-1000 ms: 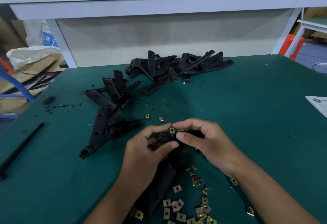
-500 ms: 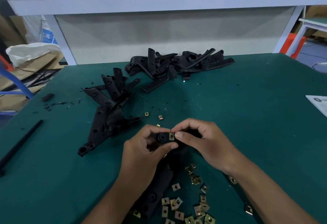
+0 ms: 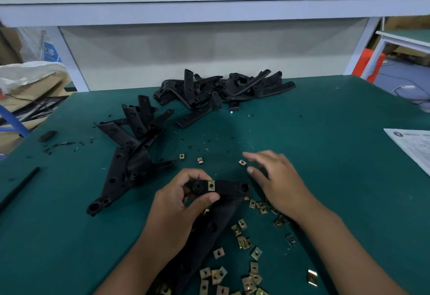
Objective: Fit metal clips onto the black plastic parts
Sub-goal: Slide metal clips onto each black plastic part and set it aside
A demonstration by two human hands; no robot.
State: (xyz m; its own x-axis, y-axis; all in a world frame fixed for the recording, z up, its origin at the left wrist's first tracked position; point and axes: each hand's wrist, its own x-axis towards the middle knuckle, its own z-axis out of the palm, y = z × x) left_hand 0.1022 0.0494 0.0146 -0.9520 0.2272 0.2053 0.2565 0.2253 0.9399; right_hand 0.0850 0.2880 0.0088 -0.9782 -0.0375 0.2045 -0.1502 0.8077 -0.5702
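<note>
Gripping one end of a long black plastic part (image 3: 226, 188), the left hand (image 3: 176, 211) has its thumb and curled fingers wrapped round the end with the round boss. One brass-coloured metal clip (image 3: 211, 185) sits on that part just beside the thumb; how fully it is seated cannot be told. The part's lower length runs down under the left forearm and is mostly hidden there.

Right hand (image 3: 277, 185): off the part, fingers spread and loosely extended, holding nothing. Fingertips are motion-blurred, so whether they touch the table is unclear. A single stray clip (image 3: 242, 162) lies just beside the blurred fingertips.

Loose clips (image 3: 242, 243) are scattered on the green table (image 3: 337, 178) between and below the two forearms; some are partly covered by the right wrist, and the lowest ones are cut off by the frame edge. Two more clips (image 3: 200, 160) lie apart, beyond the left hand.

Left of the hands, a pile of black parts (image 3: 130, 155) lies overlapped. A second heap (image 3: 221, 90) sits tangled at the far edge of the table; single pieces cannot be separated by eye. Small black shavings (image 3: 62, 144) dot the surface at left. A black rod (image 3: 19, 186) runs off the left edge. A printed sheet (image 3: 411, 145) is cut off at right. Behind stands a white bench frame (image 3: 209, 8).
</note>
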